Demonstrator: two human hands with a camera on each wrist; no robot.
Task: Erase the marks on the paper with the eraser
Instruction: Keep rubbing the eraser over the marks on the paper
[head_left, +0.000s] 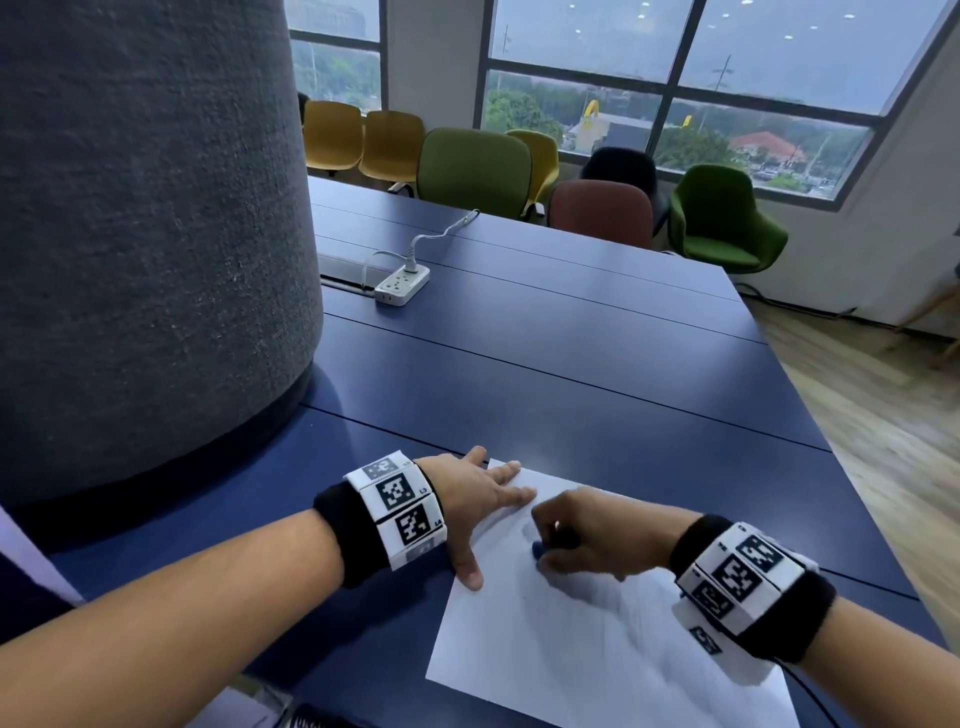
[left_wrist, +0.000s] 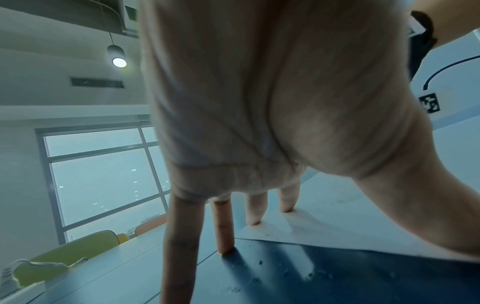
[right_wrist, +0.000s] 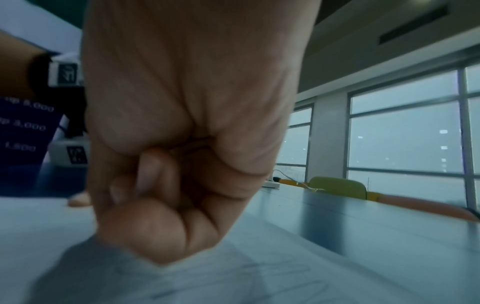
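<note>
Head view, left hand (head_left: 470, 506) flat, fingers spread on paper (head_left: 571, 649); right hand (head_left: 587, 535) grip pinching blue eraser (head_left: 538, 547)

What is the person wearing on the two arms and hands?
Both forearms are bare, with no sleeves or gloves. The left hand and the right hand each have a black wristband at the wrist, carrying white blocks printed with black square code markers. A thin black cable runs along the right forearm.

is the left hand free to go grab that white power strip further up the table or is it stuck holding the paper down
Probably not yet: the left hand lies flat, fingers spread, pinning the paper while the right hand rubs with the eraser. Nothing blocks the way to the power strip, which looks a long reach.
</note>
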